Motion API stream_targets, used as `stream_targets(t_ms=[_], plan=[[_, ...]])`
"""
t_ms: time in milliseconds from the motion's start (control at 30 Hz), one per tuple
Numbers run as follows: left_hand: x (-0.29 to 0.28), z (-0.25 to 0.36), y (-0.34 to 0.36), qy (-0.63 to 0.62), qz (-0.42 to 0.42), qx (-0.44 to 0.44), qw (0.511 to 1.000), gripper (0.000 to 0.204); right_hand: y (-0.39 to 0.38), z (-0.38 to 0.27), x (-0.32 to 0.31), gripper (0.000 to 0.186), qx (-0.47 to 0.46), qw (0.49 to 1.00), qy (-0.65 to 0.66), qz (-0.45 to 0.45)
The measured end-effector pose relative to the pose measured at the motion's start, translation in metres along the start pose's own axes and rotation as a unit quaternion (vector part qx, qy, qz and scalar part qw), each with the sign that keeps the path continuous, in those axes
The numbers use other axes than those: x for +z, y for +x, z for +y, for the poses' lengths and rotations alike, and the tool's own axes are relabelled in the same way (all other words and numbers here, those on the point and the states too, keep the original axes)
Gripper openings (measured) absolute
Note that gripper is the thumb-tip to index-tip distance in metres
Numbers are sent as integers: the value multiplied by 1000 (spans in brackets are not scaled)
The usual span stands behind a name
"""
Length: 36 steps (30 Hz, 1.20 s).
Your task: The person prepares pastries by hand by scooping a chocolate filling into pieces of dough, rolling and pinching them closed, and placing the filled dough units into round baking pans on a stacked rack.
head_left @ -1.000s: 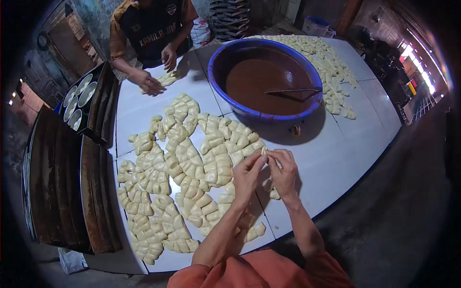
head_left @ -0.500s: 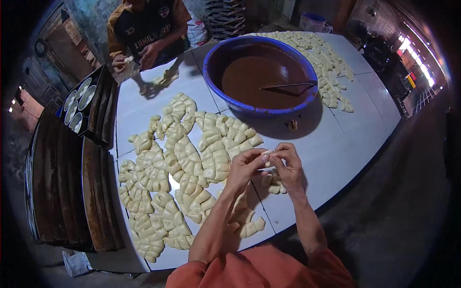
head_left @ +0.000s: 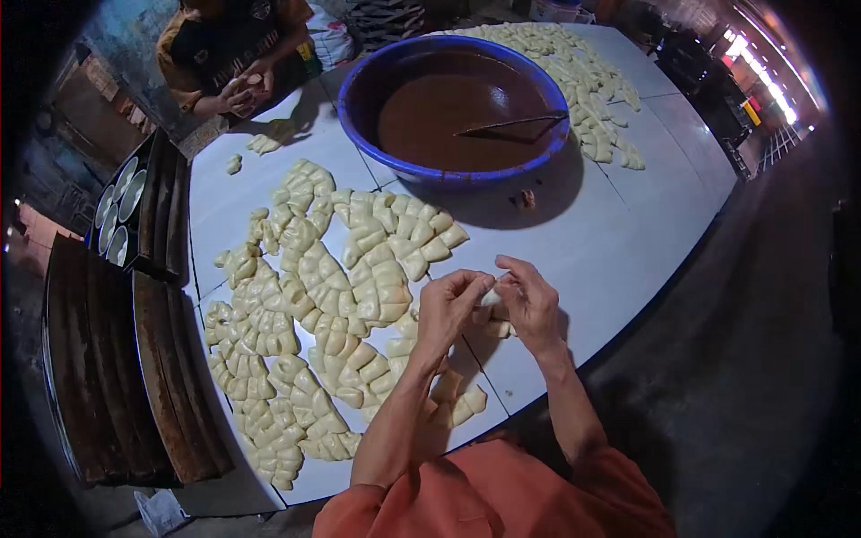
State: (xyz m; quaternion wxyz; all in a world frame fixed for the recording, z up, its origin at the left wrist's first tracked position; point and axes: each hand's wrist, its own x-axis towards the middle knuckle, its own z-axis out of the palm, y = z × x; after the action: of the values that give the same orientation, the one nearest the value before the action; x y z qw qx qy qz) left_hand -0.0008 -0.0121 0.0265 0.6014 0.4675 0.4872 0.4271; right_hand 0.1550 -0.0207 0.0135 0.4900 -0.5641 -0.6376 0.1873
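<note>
Between the fingertips of my left hand [head_left: 451, 309] and my right hand [head_left: 533, 312] is a small pale piece of dough [head_left: 490, 297]. Both hands pinch it just above the table, and the fingers partly cover it. Below my right hand a few more dough pieces [head_left: 496, 327] lie on the white tabletop, half hidden. To the left of my hands spread many cut, glossy dough pieces [head_left: 381, 291], pressed close together in rows. Beyond my hands stands a large blue basin [head_left: 453, 179] holding a thick brown filling [head_left: 430, 130], with a dark stirring tool [head_left: 511, 125] leaning on its rim.
Across the table [head_left: 646, 211] a co-worker [head_left: 238, 54] holds something small in both hands. More dough pieces [head_left: 583, 85] lie beyond the basin. Dark trays [head_left: 99, 359] are stacked at the left edge, near a rack with round tins [head_left: 131, 195]. Brown smears [head_left: 525, 199] mark the tabletop.
My view has shifted a little, moving the scene up and left. My fingers have changed position around the dough. The co-worker's hands have come together, and a small dough lump now lies near them.
</note>
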Motion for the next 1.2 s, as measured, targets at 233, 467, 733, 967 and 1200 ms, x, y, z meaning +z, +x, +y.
stream_targets(t_ms=[233,467,733,967,1200], plan=[[21,-11,12,180,-9,45,983,38,-29,14,-44,21,189,978,41,-75],[26,-40,45,432,-96,222,869,21,-47,55,-32,18,273,957,-78,-62],[14,-44,39,360,-121,103,919,25,-41,32,-26,26,201,961,-153,-109],[1,-34,-11,446,-59,61,891,68,-33,36,-47,37,211,941,-244,-98],[38,-77,-3,394,-21,3,919,64,-22,32,-8,38,150,944,-208,-210]])
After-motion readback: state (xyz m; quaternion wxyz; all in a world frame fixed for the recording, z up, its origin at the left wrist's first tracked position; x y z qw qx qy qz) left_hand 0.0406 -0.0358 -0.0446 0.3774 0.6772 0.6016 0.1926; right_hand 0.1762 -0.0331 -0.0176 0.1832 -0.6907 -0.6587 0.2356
